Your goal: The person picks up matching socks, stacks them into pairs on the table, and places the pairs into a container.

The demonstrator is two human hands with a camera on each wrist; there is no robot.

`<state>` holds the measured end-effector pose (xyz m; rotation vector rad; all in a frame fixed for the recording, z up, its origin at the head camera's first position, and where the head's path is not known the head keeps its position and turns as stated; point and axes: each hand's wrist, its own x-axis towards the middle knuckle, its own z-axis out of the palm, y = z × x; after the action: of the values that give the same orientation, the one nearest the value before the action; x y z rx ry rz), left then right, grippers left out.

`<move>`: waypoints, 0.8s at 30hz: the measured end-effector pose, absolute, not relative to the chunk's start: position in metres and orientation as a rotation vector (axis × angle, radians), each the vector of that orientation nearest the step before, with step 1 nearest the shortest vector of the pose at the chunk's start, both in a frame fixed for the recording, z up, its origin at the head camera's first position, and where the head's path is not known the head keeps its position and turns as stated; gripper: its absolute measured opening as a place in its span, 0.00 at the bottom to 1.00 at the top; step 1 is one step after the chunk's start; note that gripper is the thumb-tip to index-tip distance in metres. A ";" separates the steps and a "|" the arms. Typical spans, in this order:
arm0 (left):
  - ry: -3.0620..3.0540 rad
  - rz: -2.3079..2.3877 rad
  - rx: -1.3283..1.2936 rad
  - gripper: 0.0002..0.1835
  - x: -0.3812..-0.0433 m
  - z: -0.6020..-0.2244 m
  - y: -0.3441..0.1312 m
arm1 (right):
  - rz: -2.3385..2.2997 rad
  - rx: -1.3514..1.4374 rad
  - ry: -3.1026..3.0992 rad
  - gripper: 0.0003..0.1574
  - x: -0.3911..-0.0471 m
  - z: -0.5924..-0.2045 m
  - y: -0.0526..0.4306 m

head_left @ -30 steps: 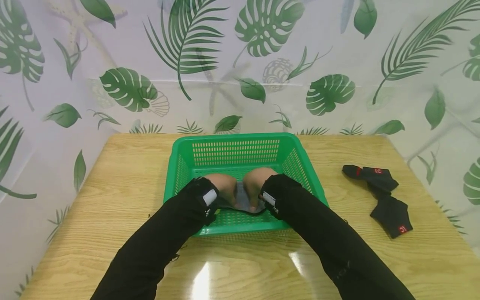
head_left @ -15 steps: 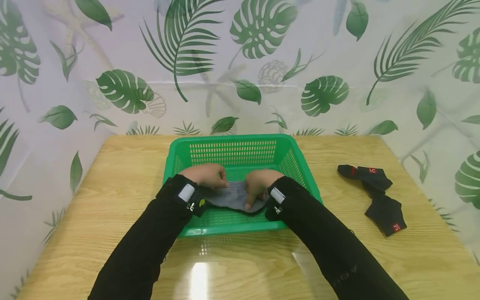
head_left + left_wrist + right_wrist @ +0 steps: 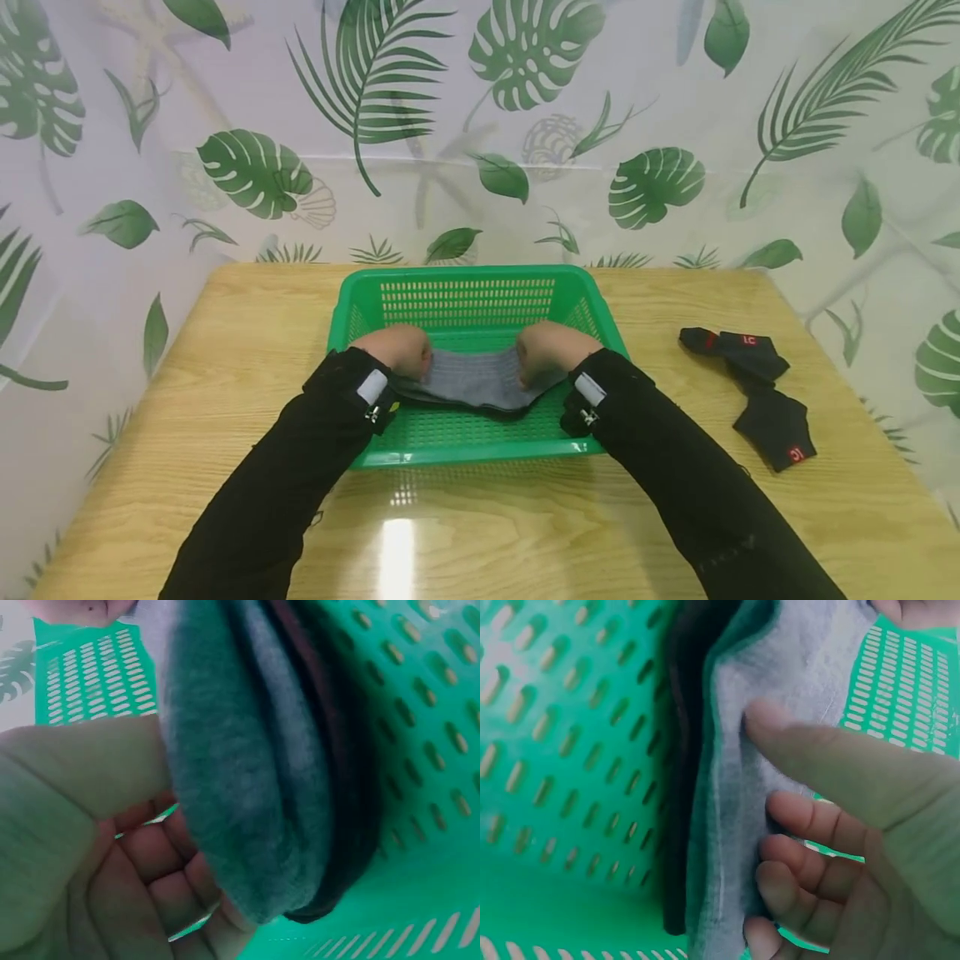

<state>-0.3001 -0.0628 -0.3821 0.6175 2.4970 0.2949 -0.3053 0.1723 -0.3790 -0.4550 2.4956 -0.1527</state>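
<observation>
A grey ribbed sock (image 3: 474,377) stretches across the inside of a green plastic basket (image 3: 468,452). My left hand (image 3: 399,350) grips its left end. In the left wrist view the left thumb and fingers hold the edge of the folded grey cloth (image 3: 232,772). My right hand (image 3: 551,350) pinches the sock near its right end. The right wrist view shows the right thumb (image 3: 810,746) lying on the cloth and the other fingers curled at its edge. Dark cloth (image 3: 676,885) lies beneath the grey layers; whether it is a separate sock I cannot tell.
Two black socks (image 3: 776,427) with red marks lie on the wooden table (image 3: 247,333), right of the basket. The basket has raised slotted walls around the hands. A leaf-printed cloth wall (image 3: 480,100) rises behind the table.
My hands were close together over the sock. The left hand has shifted left, then the right hand has moved right, and more of the grey sock now shows spread between them.
</observation>
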 end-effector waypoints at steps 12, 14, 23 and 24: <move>2.575 0.117 0.465 0.13 -0.297 -0.373 -0.065 | -0.028 -0.488 2.505 0.21 -0.308 -0.372 0.172; 2.589 0.104 0.468 0.13 -0.300 -0.373 -0.065 | -0.009 -0.482 2.511 0.22 -0.309 -0.370 0.170; 2.662 0.134 0.734 0.18 -0.290 -0.377 -0.064 | 0.050 -0.662 2.557 0.20 -0.297 -0.381 0.166; 2.661 0.170 0.762 0.17 -0.290 -0.376 -0.064 | 0.046 -0.673 2.549 0.20 -0.297 -0.381 0.166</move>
<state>-0.2902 -0.0639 -0.3757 0.7618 2.6610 0.1696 -0.2973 0.1658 -0.3807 -0.6729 2.5485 0.0457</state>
